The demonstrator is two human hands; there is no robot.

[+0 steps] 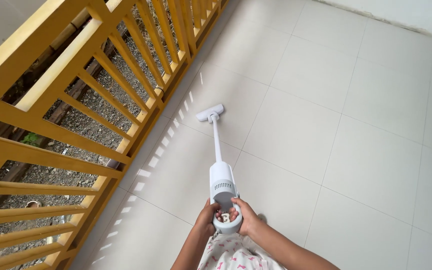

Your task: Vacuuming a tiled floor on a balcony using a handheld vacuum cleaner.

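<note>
A white stick vacuum cleaner (222,182) stands slanted in front of me, its flat floor head (210,113) resting on the pale floor tiles (326,150) near the railing. Both of my hands grip the loop handle at the bottom end of its body. My left hand (206,218) wraps the handle from the left, and my right hand (244,217) wraps it from the right, fingers curled inside the loop. A slim white tube joins the body to the head.
A yellow slatted railing (101,100) runs along the left side of the tiled floor; gravel ground lies below beyond it. A white wall edge (401,15) bounds the floor at the top right. My patterned white garment (231,255) shows at the bottom.
</note>
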